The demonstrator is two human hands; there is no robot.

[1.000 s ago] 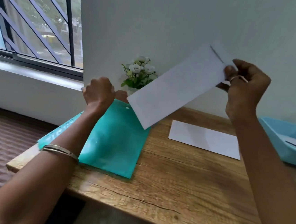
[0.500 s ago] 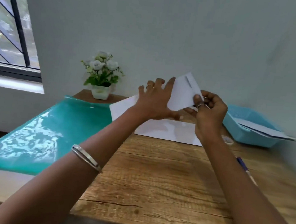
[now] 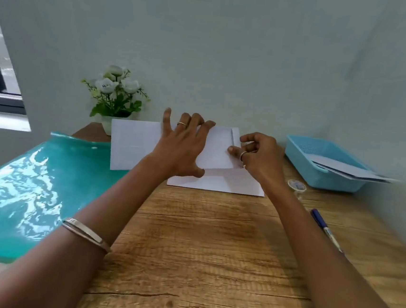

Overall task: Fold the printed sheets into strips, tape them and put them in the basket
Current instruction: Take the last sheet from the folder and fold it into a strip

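From the head camera, the left hand (image 3: 182,149) lies flat with its fingers spread across a folded white sheet (image 3: 136,145), pressing it down toward the far edge of the wooden surface (image 3: 201,240). The right hand (image 3: 258,156) pinches the sheet's right end between thumb and curled fingers, just where a narrow flap is creased over; whether tape sits under those fingers is hard to make out. A second white sheet (image 3: 229,183) lies flat beneath the first, its near edge showing below both hands.

The blue basket (image 3: 302,163) stands to the right by the wall, with folded paper (image 3: 349,169) resting in it and jutting over its right rim. Just in front of the basket sits a clear tape roll (image 3: 296,185), and nearer along the right edge lies a blue pen (image 3: 324,226). A glossy teal folder (image 3: 32,194) covers the left part of the surface, and a small pot of white flowers (image 3: 116,93) stands against the wall behind the sheet.
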